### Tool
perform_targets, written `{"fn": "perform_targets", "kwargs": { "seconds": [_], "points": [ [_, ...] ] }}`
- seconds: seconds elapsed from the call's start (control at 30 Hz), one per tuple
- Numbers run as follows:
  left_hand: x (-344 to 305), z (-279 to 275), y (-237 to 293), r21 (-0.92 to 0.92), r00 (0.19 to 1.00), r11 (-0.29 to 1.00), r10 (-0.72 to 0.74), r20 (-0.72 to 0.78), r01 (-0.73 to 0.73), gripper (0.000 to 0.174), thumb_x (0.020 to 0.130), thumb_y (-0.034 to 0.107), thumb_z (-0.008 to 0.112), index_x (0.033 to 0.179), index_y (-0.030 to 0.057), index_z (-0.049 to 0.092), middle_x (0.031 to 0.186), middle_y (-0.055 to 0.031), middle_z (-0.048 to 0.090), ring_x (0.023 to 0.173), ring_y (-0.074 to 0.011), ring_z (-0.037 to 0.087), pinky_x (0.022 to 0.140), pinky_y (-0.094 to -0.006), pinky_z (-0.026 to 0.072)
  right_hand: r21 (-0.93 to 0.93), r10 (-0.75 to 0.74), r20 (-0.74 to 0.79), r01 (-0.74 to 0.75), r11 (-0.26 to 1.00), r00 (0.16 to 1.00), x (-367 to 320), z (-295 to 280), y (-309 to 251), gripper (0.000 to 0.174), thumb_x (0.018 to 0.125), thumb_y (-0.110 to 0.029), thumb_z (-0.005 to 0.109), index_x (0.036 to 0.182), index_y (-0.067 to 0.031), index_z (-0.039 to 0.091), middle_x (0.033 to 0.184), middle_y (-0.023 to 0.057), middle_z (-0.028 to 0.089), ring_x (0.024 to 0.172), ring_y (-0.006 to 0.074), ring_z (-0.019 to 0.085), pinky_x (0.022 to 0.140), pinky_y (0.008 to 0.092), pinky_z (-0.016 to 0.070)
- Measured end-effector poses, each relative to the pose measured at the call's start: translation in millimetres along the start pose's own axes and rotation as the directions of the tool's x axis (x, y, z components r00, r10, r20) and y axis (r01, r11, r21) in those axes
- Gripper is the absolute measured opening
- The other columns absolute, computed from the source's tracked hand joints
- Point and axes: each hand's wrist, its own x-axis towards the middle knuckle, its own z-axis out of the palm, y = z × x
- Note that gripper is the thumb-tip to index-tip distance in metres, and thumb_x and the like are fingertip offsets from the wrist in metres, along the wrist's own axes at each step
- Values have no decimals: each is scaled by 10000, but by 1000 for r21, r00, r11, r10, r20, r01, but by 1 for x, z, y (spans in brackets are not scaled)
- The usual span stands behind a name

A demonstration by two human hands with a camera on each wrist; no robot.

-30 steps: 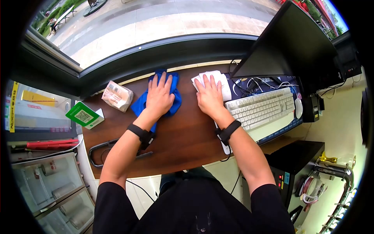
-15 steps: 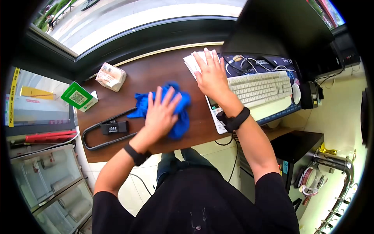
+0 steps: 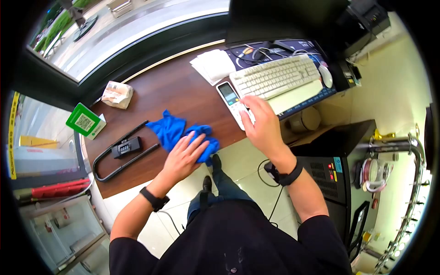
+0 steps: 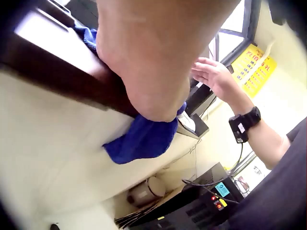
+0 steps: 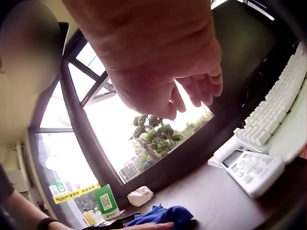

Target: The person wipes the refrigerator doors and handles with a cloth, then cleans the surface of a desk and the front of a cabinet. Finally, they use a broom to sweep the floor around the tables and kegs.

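Observation:
My left hand (image 3: 184,156) rests with fairly straight fingers on a crumpled blue cloth (image 3: 167,129) at the desk's front edge. Seen from the left wrist, part of the blue cloth (image 4: 144,141) hangs over that edge below the palm. My right hand (image 3: 265,124) is raised off the desk, fingers loosely bent and holding nothing. In the head view it overlaps a white remote control (image 3: 228,94) with a small screen. From the right wrist, that remote control (image 5: 254,170) lies on the desk, apart from the hand. A stack of white paper sheets (image 3: 214,65) lies beyond it.
A white keyboard (image 3: 279,75) and mouse (image 3: 325,76) lie right, below a dark monitor (image 3: 284,20). On the left are a black U-shaped lock (image 3: 127,147), a tissue pack (image 3: 118,95) and a green QR-code stand (image 3: 85,121). The desk (image 3: 151,103) borders a window.
My left hand has slid the blue cloth from the back of the desk to its front edge. My right hand has lifted from the white papers and come back towards me.

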Motion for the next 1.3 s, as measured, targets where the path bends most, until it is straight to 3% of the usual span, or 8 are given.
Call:
{"fn": "perform_targets", "kwargs": {
  "seconds": [0.13,0.27,0.5,0.7,0.93,1.03,1.17,1.3],
  "points": [
    [-14,11,13,68,972,982,-161,-168,175,681,679,168,723,1310,78,482,1405,-162,398,1309,-405,333,1062,-477,289,107,224,38,-227,968,974,-64,-11,-18,87,824,-83,618,882,-21,640,810,104,648,699,257,634,616,334,498],
    [19,33,35,114,969,985,-104,-226,132,608,720,147,660,1300,77,488,1373,-151,430,1292,-379,359,1049,-459,311,119,354,111,-366,923,929,-125,-16,-31,71,827,-87,624,866,-32,646,780,104,648,653,251,631,573,320,490],
    [54,64,49,185,935,983,83,-344,-19,489,773,42,515,1258,102,515,1310,-101,498,1227,-307,456,1004,-408,392,135,359,214,-391,910,909,-174,-17,-30,92,820,-27,623,898,16,647,777,130,650,654,219,637,601,292,502],
    [-60,31,10,306,917,948,44,-397,86,445,767,85,547,1204,149,603,1224,-53,590,1085,-246,570,909,-345,481,146,232,353,-298,943,906,-183,-1,-39,86,829,-63,622,880,2,647,784,128,650,661,235,636,590,301,500],
    [-209,-30,-47,366,986,927,-18,-164,78,504,736,-6,550,1225,114,584,1289,-109,542,1159,-326,520,974,-411,427,184,246,281,-304,935,928,-207,16,-81,66,822,-91,614,849,-48,655,766,89,648,634,259,621,567,332,489],
    [-254,-24,-72,569,999,822,-8,-48,34,509,784,28,543,1283,128,538,1401,-107,430,1317,-329,370,1069,-444,322,155,334,263,-381,911,905,-236,30,-97,71,827,-101,608,849,-55,657,768,87,648,633,265,618,564,330,489],
    [-231,-9,-68,669,994,737,102,33,-98,506,839,61,469,1345,88,471,1459,-101,354,1371,-324,288,1116,-440,241,143,439,235,-478,867,867,-271,38,-119,102,827,-93,622,885,-18,658,804,110,661,672,251,640,582,313,503],
    [-149,10,-51,727,914,568,342,217,-385,494,874,143,436,1348,1,437,1465,-91,351,1389,-265,261,1140,-376,193,212,599,63,-597,774,799,-309,31,-135,103,843,-108,614,894,-32,663,784,104,661,652,230,637,581,311,498]
  ]
}}
